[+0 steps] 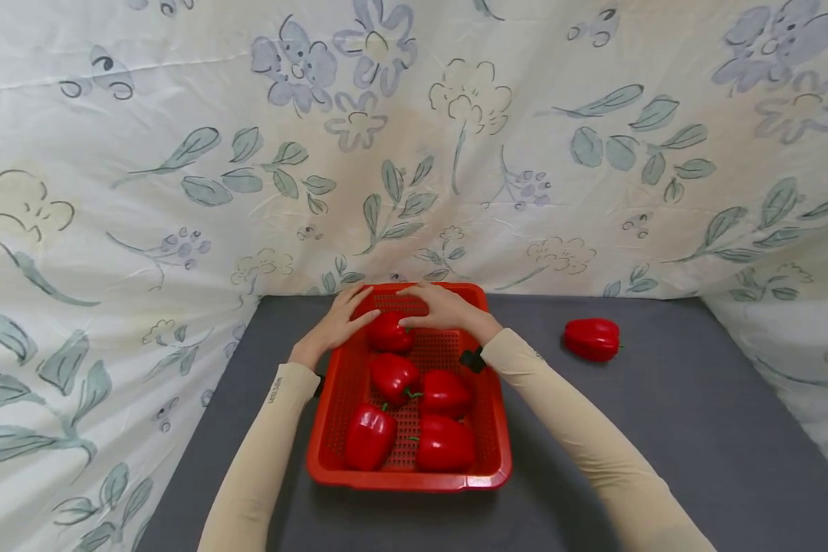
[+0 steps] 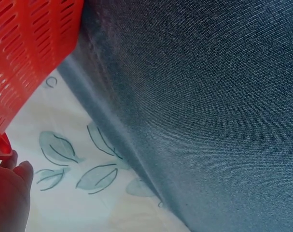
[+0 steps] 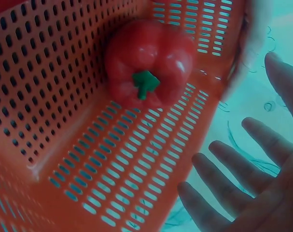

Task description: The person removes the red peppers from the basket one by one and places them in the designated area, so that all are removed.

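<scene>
A red plastic basket [image 1: 409,480] with slotted walls stands on the dark grey cloth and holds several red bell peppers, among them one nearest the back wall [image 1: 389,334]. At the basket's back left corner, my left hand [image 1: 338,322] reaches over the rim, its thumb stretched toward that pepper. In the left wrist view, part of this hand [image 2: 10,198] shows beside the basket's edge. My right hand [image 1: 448,308] hovers over the back of the basket, thumb near the same pepper. Its fingers are spread with nothing between them in the right wrist view, where the pepper [image 3: 148,63] shows its green stem.
Another red bell pepper [image 1: 592,340] lies on the grey cloth [image 1: 669,429] to the right of the basket. Behind and along the sides hangs a white floral sheet [image 1: 455,230]. More peppers [image 1: 445,443] sit in the basket's front half.
</scene>
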### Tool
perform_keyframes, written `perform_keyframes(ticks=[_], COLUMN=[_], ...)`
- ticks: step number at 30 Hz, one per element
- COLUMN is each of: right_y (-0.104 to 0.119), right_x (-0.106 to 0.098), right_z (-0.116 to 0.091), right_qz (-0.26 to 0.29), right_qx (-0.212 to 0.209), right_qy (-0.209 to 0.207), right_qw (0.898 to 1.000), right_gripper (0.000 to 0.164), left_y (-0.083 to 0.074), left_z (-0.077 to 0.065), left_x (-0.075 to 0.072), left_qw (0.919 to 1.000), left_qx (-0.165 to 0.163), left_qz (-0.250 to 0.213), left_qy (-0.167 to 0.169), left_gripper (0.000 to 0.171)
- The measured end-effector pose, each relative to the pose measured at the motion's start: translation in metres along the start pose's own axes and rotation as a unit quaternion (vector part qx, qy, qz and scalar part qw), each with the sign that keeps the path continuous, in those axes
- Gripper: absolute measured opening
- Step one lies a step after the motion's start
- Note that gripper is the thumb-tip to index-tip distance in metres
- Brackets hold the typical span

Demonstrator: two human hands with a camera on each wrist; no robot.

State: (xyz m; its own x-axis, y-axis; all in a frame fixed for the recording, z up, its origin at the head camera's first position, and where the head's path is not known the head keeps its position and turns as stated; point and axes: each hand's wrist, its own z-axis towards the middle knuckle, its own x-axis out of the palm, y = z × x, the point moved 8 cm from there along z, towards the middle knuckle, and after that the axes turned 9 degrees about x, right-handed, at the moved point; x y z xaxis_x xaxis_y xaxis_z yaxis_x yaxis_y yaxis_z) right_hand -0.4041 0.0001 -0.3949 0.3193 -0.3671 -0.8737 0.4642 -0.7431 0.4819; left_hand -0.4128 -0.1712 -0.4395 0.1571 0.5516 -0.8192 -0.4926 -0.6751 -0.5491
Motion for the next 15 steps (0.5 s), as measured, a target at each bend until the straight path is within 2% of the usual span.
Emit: perform_keyframes(ticks=[15], right_y=[-0.01], right_x=[0.016], right_z=[0.022], right_qz=[-0.007], right_qx=[0.023], right_qy=[-0.002], right_qw=[1.0], right_gripper=[0.067], left_y=[0.007], left_z=[0.008], left_x=[-0.004], left_qw=[0.9999], left_qx=[-0.003], left_qz=[0.006], left_qy=[0.015], left_gripper=[0.07])
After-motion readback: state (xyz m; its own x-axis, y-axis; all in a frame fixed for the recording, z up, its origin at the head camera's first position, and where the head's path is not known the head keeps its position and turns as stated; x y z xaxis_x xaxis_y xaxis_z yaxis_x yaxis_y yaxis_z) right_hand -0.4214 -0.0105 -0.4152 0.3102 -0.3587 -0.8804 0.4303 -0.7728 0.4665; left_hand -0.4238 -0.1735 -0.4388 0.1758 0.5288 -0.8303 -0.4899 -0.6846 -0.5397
